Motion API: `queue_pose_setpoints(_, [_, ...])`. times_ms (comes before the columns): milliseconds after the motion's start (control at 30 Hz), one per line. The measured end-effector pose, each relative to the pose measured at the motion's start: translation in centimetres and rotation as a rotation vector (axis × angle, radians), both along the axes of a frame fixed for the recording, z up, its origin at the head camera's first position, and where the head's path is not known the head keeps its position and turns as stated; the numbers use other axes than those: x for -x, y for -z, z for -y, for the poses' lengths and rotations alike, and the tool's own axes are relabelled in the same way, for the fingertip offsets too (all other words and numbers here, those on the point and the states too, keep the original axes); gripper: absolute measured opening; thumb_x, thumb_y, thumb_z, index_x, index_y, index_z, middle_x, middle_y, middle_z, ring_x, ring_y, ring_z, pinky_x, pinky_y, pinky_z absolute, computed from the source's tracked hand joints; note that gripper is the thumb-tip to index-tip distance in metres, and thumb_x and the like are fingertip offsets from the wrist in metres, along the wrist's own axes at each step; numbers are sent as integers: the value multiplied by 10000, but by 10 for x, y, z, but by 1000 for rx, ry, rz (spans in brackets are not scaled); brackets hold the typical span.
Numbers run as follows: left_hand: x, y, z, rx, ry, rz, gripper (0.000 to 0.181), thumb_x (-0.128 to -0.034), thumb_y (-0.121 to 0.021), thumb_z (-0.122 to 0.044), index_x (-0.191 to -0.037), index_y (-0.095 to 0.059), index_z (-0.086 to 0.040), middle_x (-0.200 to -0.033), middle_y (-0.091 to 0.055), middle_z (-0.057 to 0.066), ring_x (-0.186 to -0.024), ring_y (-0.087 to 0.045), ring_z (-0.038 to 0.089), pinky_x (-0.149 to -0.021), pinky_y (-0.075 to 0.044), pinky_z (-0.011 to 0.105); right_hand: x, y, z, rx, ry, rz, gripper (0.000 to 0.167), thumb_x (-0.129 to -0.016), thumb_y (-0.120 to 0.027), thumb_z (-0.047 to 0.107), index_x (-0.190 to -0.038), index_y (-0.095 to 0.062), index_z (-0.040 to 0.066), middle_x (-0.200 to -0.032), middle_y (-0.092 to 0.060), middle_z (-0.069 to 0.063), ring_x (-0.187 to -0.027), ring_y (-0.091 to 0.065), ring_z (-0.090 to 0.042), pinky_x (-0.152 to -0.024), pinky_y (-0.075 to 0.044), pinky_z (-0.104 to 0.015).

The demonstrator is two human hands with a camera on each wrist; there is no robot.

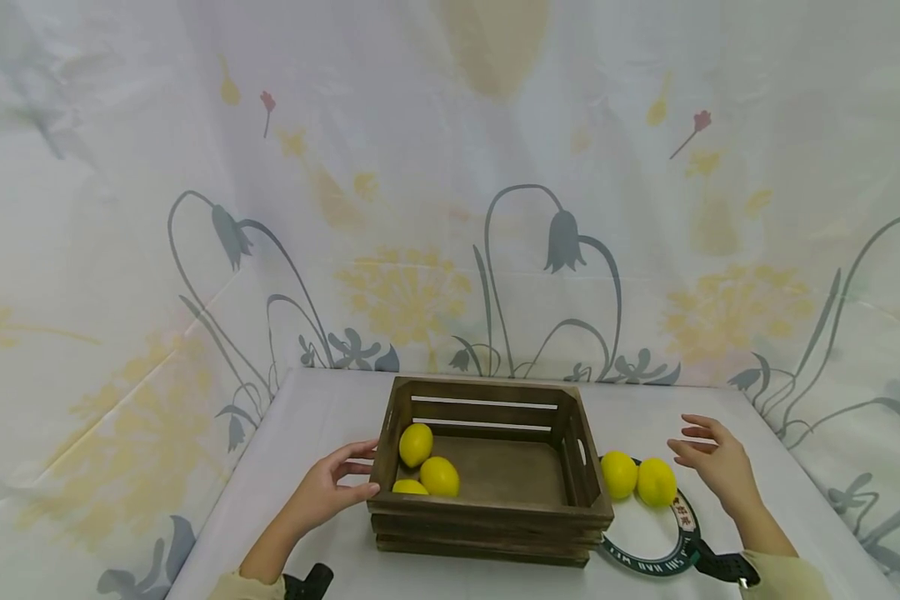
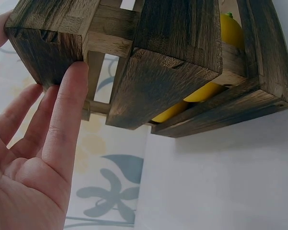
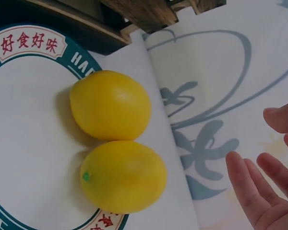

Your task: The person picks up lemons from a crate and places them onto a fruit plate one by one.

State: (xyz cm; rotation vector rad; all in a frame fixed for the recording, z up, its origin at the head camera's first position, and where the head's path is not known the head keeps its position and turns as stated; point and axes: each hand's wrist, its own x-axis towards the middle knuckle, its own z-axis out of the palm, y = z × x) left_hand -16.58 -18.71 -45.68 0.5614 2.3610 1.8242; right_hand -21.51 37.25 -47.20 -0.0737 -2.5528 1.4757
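Note:
In the head view, a dark brown slatted wooden crate (image 1: 487, 517) stands on the white table with three yellow lemons (image 1: 439, 477) at its left end. My left hand (image 1: 330, 492) rests against the crate's left end, thumb by the near corner. The left wrist view shows extended fingers (image 2: 65, 127) touching the slat. Right of the crate, two lemons (image 1: 657, 482) sit side by side on a white plate (image 1: 648, 567) with a green lettered rim. My right hand (image 1: 720, 467) hovers just right of these lemons, holding nothing, its fingers (image 3: 247, 187) apart from them.
The crate's right wall (image 1: 585, 454) stands close to the plate and hides part of its rim. Behind the white table (image 1: 330, 400) hangs a pale curtain (image 1: 420, 208) printed with flowers. A dark strap (image 1: 723, 567) circles my right wrist.

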Motion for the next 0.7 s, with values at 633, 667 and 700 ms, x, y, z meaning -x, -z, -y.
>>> queue_pose_setpoints(633, [-1, -1, -1, -7, 2, -1, 579, -847, -680, -95, -1352, -427, 30, -1264, -468, 257, -1079, -519, 387, -766, -517, 276, 2, -54, 47, -21, -44, -116, 550, -895, -638, 185, -1320, -402, -71, -1160, -473, -267, -804, -508, 89, -652, -531, -222])
queue_pose_setpoints(667, [-1, -1, -1, -7, 3, -1, 580, -847, -681, -96, -1352, -426, 29, -1265, -468, 257, -1078, -520, 386, -766, -517, 276, 3, -55, 48, -19, -47, -122, 547, -894, -638, 182, -1318, -404, -72, -1158, -474, -265, -808, -510, 84, -653, -532, -224])
queue_pose_setpoints(700, [-1, -1, -1, -6, 2, -1, 579, -847, -681, -97, -1352, -427, 28, -1265, -469, 256, -1078, -520, 385, -766, -517, 275, 4, -57, 50, -17, -51, -126, 549, -894, -639, 184, -1319, -404, -72, -1156, -474, -262, -812, -510, 80, -655, -532, -225])
